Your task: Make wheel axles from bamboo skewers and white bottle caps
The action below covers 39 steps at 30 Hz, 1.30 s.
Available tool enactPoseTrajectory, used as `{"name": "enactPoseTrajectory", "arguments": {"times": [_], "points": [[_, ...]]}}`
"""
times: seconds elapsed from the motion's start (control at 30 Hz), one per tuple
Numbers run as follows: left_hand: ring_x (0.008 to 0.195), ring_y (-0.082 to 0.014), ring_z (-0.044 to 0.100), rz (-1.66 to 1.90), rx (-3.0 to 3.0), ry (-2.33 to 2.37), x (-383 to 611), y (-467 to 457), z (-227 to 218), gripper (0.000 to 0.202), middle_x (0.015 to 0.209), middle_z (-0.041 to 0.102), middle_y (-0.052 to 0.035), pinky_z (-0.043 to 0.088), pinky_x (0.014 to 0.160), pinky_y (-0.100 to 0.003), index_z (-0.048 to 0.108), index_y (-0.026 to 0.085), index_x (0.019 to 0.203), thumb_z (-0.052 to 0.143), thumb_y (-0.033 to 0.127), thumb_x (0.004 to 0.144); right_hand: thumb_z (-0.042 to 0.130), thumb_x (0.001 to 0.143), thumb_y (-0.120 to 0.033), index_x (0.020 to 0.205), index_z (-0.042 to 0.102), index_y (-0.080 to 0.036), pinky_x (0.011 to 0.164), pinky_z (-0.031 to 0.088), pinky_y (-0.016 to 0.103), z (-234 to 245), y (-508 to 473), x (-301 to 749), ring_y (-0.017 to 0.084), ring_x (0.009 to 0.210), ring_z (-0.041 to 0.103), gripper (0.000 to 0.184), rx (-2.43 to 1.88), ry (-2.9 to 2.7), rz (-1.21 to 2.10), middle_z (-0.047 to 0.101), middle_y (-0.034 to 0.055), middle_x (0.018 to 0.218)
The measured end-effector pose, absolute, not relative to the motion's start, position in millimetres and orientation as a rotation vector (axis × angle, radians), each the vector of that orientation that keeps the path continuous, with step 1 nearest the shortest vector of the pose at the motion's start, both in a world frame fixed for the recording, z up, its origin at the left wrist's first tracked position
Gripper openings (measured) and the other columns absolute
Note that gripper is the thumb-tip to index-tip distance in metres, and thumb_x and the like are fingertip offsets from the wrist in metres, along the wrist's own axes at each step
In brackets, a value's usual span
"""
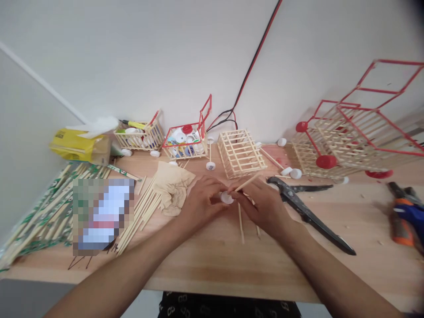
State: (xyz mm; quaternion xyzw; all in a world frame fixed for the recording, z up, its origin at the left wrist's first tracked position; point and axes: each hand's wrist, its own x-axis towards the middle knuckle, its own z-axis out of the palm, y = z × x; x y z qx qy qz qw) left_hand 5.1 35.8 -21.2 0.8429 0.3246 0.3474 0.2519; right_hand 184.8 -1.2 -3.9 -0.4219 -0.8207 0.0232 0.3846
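My left hand (pixel 202 199) and my right hand (pixel 261 201) meet over the middle of the wooden table (pixel 212 260). Together they pinch a small white bottle cap (pixel 227 197) between their fingertips. My right hand also grips a thin wooden stick (pixel 249 181) that slants up to the right from the cap. Two loose sticks (pixel 241 223) lie on the table just below my right hand. A crumpled beige cloth (pixel 172 186) lies beside my left hand.
Black scissors (pixel 308 212) lie to the right of my hands, and a glue gun (pixel 406 216) lies at the far right. Stick-built carts (pixel 240 152) (pixel 351 132) stand along the wall, two holding caps (pixel 185 139). Wrapped chopsticks (pixel 43 212) pile at the left.
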Motion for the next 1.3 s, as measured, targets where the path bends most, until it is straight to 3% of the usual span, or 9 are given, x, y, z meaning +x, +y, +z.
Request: {"name": "enactPoseTrajectory", "arguments": {"times": [0.63,0.77,0.83,1.13,1.3], "points": [[0.09,-0.0201,0.057,0.954,2.324,0.894,7.6,34.7,-23.7,0.021,0.09,0.067,-0.0031,0.042,0.083,-0.034,0.063,0.017,0.089,0.074,0.026,0.074,0.052,0.091,-0.018,0.084,0.059,-0.021,0.066,0.046,0.028,-3.9,-1.5,185.0,0.017,0.074,0.061,0.01,-1.067,-2.096,0.018,0.068,0.0039,0.082],[0.108,-0.0251,0.054,0.878,2.363,0.885,4.4,38.1,-23.2,0.05,0.114,0.063,-0.0077,0.039,0.095,-0.04,0.057,0.019,0.114,0.077,0.028,0.069,0.052,0.09,-0.017,0.086,0.06,-0.02,0.068,0.046,0.03,-5.4,-1.1,185.5,0.018,0.077,0.061,0.009,-1.072,-2.098,-0.004,0.069,0.0053,0.084],[0.113,-0.0266,0.051,0.832,2.392,0.855,2.4,39.9,-22.5,0.057,0.12,0.06,-0.0092,0.037,0.099,-0.042,0.055,0.019,0.118,0.079,0.029,0.067,0.052,0.09,-0.016,0.086,0.06,-0.019,0.068,0.046,0.03,-5.9,-0.6,185.4,0.019,0.077,0.061,0.01,-1.073,-2.105,-0.011,0.069,0.0059,0.084],[0.103,-0.0227,0.057,0.825,2.427,0.785,2.2,41.1,-19.0,0.022,0.107,0.066,-0.0066,0.04,0.092,-0.038,0.063,0.018,0.098,0.068,0.028,0.079,0.049,0.091,-0.017,0.088,0.06,-0.02,0.072,0.046,0.032,-8.8,1.4,186.9,0.019,0.081,0.061,0.012,-1.055,-2.149,0.081,0.069,0.0056,0.086],[0.095,-0.0221,0.058,0.888,2.384,0.857,5.2,38.1,-17.4,0.018,0.096,0.067,-0.0059,0.041,0.088,-0.037,0.062,0.017,0.09,0.068,0.03,0.078,0.054,0.089,-0.02,0.087,0.061,-0.021,0.069,0.045,0.031,-7.8,0.1,187.4,0.018,0.078,0.062,0.007,-1.074,-2.131,0.051,0.07,0.0046,0.085]]}}
